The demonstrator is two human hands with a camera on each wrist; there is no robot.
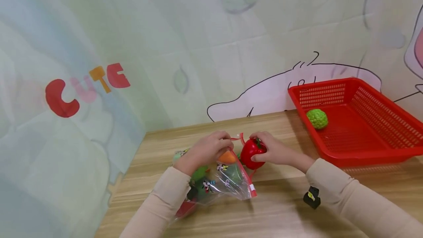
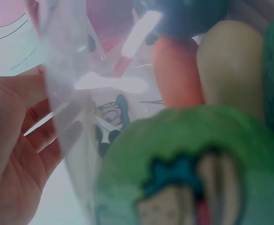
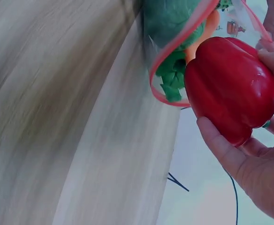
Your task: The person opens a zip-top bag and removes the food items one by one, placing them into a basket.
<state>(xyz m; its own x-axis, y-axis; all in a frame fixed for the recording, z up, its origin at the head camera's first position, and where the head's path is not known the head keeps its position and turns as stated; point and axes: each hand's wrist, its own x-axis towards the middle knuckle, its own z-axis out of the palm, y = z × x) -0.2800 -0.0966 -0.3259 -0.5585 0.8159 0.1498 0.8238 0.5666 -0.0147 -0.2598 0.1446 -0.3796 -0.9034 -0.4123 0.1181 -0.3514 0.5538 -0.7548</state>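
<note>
A red toy bell pepper with a green stem is gripped by my right hand, thumb and fingers on opposite sides. It sits at the mouth of a clear zip bag with a red seal and cartoon prints. My left hand pinches the bag's rim. Inside the bag, the left wrist view shows an orange carrot-like piece, a pale rounded piece and other green and red pieces. In the right wrist view, the pepper covers part of the red-edged opening.
At the right stands a red plastic basket with a bumpy green toy fruit in it. All this is on a wood-grain table, with a printed cloth backdrop behind. A black strap piece hangs by the right sleeve.
</note>
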